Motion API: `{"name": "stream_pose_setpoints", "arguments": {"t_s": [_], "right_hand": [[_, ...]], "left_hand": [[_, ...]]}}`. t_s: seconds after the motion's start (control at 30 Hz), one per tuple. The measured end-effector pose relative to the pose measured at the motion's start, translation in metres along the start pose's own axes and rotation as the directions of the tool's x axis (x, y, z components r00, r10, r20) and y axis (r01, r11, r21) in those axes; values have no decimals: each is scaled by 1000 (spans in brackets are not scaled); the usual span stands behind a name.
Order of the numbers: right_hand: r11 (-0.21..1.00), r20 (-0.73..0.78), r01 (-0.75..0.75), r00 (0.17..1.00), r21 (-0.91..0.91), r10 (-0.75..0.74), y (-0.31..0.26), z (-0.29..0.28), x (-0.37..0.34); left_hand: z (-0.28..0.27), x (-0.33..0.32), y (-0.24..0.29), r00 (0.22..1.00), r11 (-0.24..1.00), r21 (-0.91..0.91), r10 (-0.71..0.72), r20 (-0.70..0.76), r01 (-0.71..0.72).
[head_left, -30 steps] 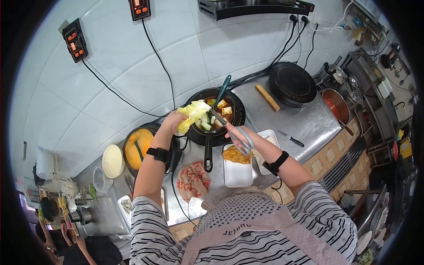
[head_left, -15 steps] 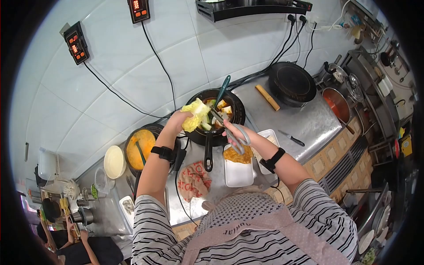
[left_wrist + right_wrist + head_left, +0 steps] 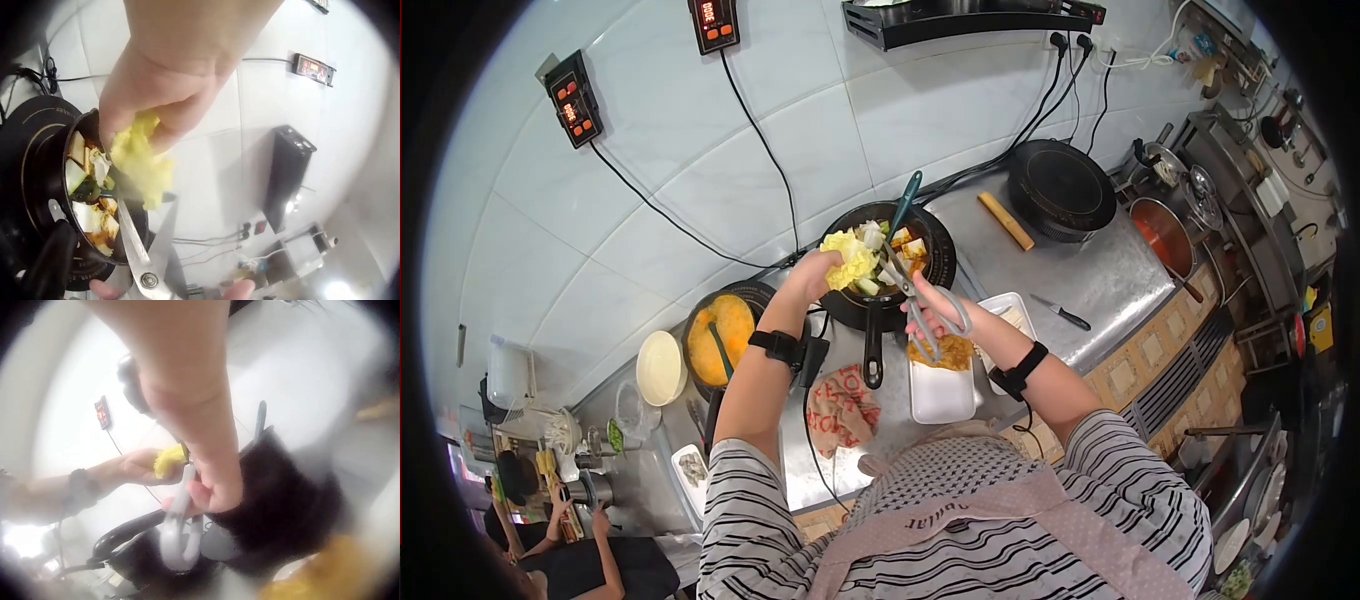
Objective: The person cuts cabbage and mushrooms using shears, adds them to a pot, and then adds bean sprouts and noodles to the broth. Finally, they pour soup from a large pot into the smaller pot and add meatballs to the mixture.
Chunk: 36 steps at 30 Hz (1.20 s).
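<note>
My left hand (image 3: 812,278) grips a yellow-green cabbage leaf (image 3: 847,262) over the left side of a black pan (image 3: 872,350). My right hand (image 3: 935,305) holds grey-handled scissors (image 3: 149,280), their handles spread. In the left wrist view the blades stand apart, with one blade (image 3: 132,236) right by the leaf's lower edge. Tofu pieces (image 3: 914,249), green-skinned chunks (image 3: 867,286) and pale cabbage bits (image 3: 870,234) lie in reddish broth in the pan. A green-handled utensil (image 3: 907,200) leans in it.
Left of the pan, a second pan (image 3: 718,335) holds orange liquid beside a cream bowl (image 3: 660,368). In front lie a cloth (image 3: 843,410) and a white tray (image 3: 943,395) with a browned fried piece. A knife (image 3: 1061,313) and an induction cooker (image 3: 1062,190) are to the right.
The cabbage leaf has become shorter, and pale pieces now show in the pan beside it. The scissor handles have spread apart. My left hand has shifted slightly toward the right.
</note>
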State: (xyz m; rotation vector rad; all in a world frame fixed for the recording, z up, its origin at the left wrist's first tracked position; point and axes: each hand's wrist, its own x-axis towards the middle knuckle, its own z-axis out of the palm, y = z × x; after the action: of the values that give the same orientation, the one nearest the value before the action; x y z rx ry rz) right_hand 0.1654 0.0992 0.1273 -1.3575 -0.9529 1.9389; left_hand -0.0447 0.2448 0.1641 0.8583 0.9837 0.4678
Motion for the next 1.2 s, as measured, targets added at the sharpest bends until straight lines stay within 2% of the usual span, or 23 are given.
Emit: {"name": "stream_pose_setpoints", "arguments": {"t_s": [0.07,0.17,0.27,0.3,0.37,0.4,0.43,0.47,0.53,0.57,0.6,0.67,0.73,0.77,0.8,0.83,0.87,0.9,0.93,0.97,1.0,1.1,1.2], "right_hand": [[999,16,-32,999,38,31,6,3,-3],[999,72,28,997,-25,-26,8,3,12],[991,30,86,996,-101,-83,-7,7,12],[983,3,102,995,-151,-102,-12,10,9],[960,-87,75,991,-270,-101,-20,10,-3],[963,-92,71,991,-259,-98,-18,7,-7],[967,-97,66,991,-246,-93,-15,3,-11],[972,-105,60,991,-228,-86,-10,-3,-16],[980,-142,133,978,-147,-154,14,-16,-35],[981,-167,164,969,-104,-179,33,-23,-50],[979,-196,192,960,-61,-200,52,-31,-67],[941,-352,296,874,-162,-335,88,-46,-113],[968,-652,105,722,-226,-231,124,-52,-152],[985,-710,90,684,-148,-169,139,-56,-162],[995,-766,73,636,-62,-95,159,-60,-173],[998,-815,62,580,26,-15,177,-61,-184],[992,-824,84,565,96,31,191,-61,-190],[980,-830,113,553,161,73,201,-61,-192],[964,-831,147,545,224,110,208,-59,-193],[954,-813,167,572,249,112,211,-58,-195],[958,-814,159,571,238,107,213,-56,-195],[966,-806,146,585,213,89,217,-49,-190],[981,-812,119,580,154,57,215,-43,-185]], "left_hand": [[3,-2,0,996,996,16,90,23,-90],[-3,18,-12,996,983,181,-26,81,11],[-2,24,-11,999,926,376,-35,6,30],[-6,29,-11,1000,921,390,-15,-10,18],[-11,42,-12,991,877,480,41,-126,25],[-12,46,-11,981,852,522,73,-182,34],[-15,49,-12,991,897,442,70,-118,-11],[-18,52,-15,984,916,401,63,-166,9],[12,20,3,967,947,319,34,-252,50],[31,-5,13,960,944,327,58,-276,37],[26,1,0,932,942,333,163,-324,-49],[54,-28,-13,825,822,450,498,-269,-350],[79,-37,-49,783,718,441,620,-56,-538],[107,-50,-64,865,811,333,501,31,-481],[126,-43,-89,770,741,222,577,273,-634],[143,-37,-112,806,730,365,443,392,-579],[157,-22,-143,859,798,395,275,432,-455],[179,-18,-147,915,672,653,95,393,-350],[191,-4,-167,900,499,751,186,395,-433],[198,19,-196,868,299,821,278,412,-486],[203,39,-219,819,85,860,365,443,-503],[230,73,-238,791,-50,907,470,391,-419],[254,74,-234,941,-132,974,265,212,-183]]}}
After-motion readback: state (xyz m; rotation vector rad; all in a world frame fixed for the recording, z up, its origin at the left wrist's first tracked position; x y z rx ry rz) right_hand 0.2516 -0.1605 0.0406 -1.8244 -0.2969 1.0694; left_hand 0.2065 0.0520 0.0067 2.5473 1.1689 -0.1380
